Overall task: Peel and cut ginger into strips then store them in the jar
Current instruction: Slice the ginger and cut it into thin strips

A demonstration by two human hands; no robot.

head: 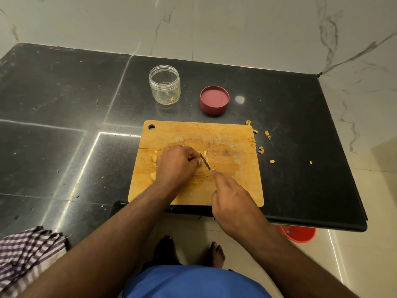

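Observation:
A wooden cutting board [225, 134] lies at the counter's front edge. My left hand [176, 164] sits on the board with curled fingers holding down a piece of ginger [205, 153] that is mostly hidden beneath it. Pale ginger pieces [153, 159] show at the hand's left side. My right hand [234, 203] grips a small knife [205, 161], its blade angled against the ginger right of my left fingertips. A clear plastic jar [165, 84] stands uncapped behind the board with a few ginger bits inside. Its red lid [214, 100] lies upturned to the right.
Ginger peel scraps [261, 149] are scattered on the black counter [64, 104] right of the board. A checked cloth [28, 257] hangs at the lower left. A red bucket [298, 233] stands on the floor under the counter's right corner. Marble walls close off the back.

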